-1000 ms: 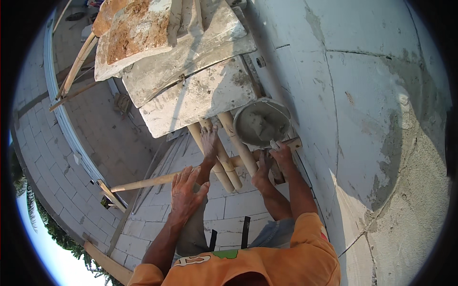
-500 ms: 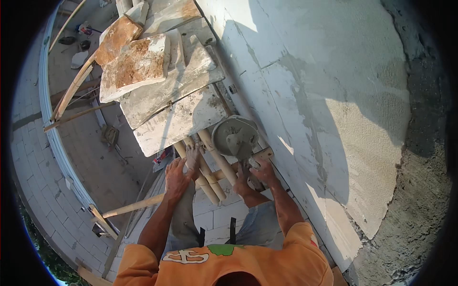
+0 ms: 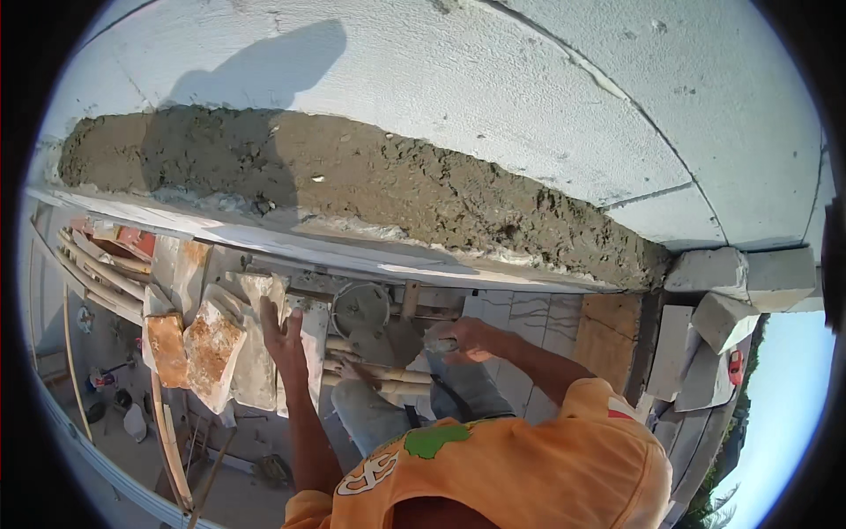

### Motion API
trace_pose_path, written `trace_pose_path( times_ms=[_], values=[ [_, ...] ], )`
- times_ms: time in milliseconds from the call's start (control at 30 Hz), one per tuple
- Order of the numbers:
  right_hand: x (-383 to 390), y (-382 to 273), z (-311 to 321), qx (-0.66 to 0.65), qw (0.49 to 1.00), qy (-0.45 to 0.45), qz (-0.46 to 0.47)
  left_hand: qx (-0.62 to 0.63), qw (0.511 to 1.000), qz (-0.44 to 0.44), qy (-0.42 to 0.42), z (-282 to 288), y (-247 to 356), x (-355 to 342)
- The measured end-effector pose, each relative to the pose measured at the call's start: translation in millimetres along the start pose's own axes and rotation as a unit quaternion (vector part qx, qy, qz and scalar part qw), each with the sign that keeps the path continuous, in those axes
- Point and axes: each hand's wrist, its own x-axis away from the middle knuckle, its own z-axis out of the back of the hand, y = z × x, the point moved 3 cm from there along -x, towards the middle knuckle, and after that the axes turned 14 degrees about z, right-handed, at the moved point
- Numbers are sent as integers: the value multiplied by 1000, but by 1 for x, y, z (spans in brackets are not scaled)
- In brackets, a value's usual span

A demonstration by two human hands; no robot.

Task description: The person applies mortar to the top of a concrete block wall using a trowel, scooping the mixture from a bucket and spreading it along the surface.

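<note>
Round grey mortar bucket [image 3: 335,302] just right of flat rust-stained white slabs [image 3: 216,346]; long grey-brown mortar band [image 3: 423,189] beyond both.

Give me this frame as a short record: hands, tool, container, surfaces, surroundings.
left hand: open, fingers spread, in front of the slabs; contact unclear
right hand: closed around the handle end of a tool
tool: apparently a trowel, grey, beside the bucket
container: round bucket with grey contents
wall: white, with a rough grey-brown mortar band, partly shadowed
slabs: rust-stained and pale, stacked
poles: bamboo, by the knees
blocks: grey, at right
</note>
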Motion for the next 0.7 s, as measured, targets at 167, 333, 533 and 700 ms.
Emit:
trace_pose_path(
  times_ms=[167,333,533,700],
  values=[
    [71,-99,122,-102,992,7,-75,41,995,-50,-74,-46,82,-1],
    [173,-155,207,-54,977,134,-157,49,995,-25,-82,-78,112,2],
    [260,-220,282,195,880,233,-365,-6,998,-45,-37,-76,113,-3],
    [283,-221,292,475,717,236,-453,-21,996,-15,-83,-71,108,-11]
  ],
)
